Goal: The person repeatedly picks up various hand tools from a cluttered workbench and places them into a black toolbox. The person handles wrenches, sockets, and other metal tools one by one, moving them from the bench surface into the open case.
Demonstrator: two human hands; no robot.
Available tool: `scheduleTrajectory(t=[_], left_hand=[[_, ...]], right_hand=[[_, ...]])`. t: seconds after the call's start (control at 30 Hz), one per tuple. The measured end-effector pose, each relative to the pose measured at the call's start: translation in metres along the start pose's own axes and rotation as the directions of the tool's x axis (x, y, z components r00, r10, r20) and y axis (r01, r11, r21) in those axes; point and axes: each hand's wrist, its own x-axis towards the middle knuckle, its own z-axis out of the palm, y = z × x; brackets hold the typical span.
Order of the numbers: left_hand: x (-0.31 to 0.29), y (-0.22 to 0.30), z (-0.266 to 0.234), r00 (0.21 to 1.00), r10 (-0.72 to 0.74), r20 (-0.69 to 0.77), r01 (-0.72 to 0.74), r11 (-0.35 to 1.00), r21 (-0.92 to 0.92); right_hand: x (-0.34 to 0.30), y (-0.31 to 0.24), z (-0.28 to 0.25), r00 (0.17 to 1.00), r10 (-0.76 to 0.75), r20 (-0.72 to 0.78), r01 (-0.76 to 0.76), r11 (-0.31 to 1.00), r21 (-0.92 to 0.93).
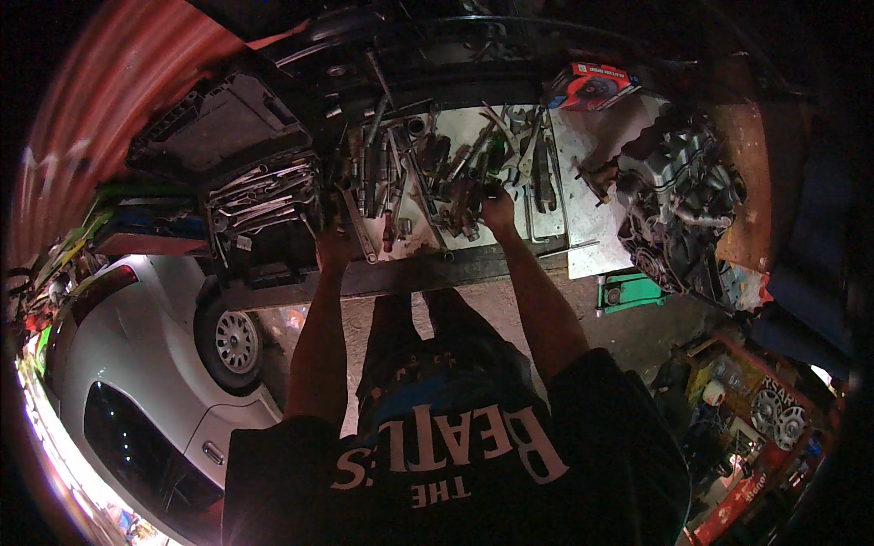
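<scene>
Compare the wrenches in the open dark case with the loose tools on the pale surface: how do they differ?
Direction: the wrenches lie mostly side to side; the loose tools mostly point away from the person.
Setting: the wrenches are bunched inside the case; the loose tools spread over the pale surface.
Shared: both groups are hand tools, many showing bare metal.

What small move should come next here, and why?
Probably shift the left hand slightly right to the long wrench: it lies just beside that hand, while the right hand is at the dark metal parts. Neither grip shows clearly.
</scene>
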Motion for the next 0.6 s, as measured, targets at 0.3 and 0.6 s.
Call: scheduleTrajectory(t=[0.3,0.6], left_hand=[[-0.007,-0.010,0.001,0.995,0.040,-0.091,-0.041,0.999,-0.015],[-0.005,0.001,-0.010,0.996,-0.027,-0.088,0.010,0.983,-0.182]], right_hand=[[0.035,0.002,0.033,0.869,-0.474,0.142,0.494,0.808,-0.321],[0.104,0.036,0.098,0.826,-0.554,0.105,0.564,0.814,-0.137]])
